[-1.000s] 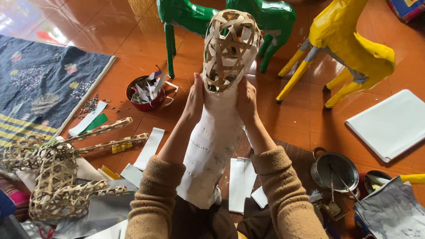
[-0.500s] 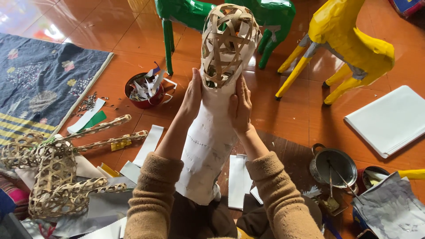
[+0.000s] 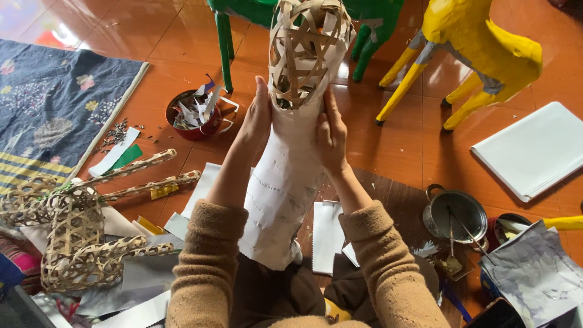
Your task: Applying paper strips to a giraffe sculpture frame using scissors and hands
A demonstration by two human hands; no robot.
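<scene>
Left hand: flat, palm pressed on the left flank of the woven bamboo frame, right at the top edge of its white paper skin. Fingers straight, not pinching.
Right hand: same on the right flank, fingers spread up along the paper edge. The two palms squeeze the form between them, which looks like smoothing the paper down onto the weave.
Frame position: upright between the forearms, lower end down at the lap, bare woven top pointing away from the person. Held vertical so both sides are reachable at once, as I read it.
Coverage: paper wraps the lower part; upper part is open lattice with a few paper bits behind the strips.
Paper strips: white, on the floor just beside the right forearm, close enough to grab.
Red bowl: on the floor left of the left hand, full of paper scraps.
Metal pot: right of the right arm, stick resting in it; contents unclear.
Bare bamboo animal frame: lying on its side at left, legs out, uncovered.
Yellow animal figure: standing, upper right, fully covered and painted.
Green animal figure: standing behind the held frame, only legs and belly in view.
White paper stack: far right on the floor.
Patterned mat: far left.
</scene>
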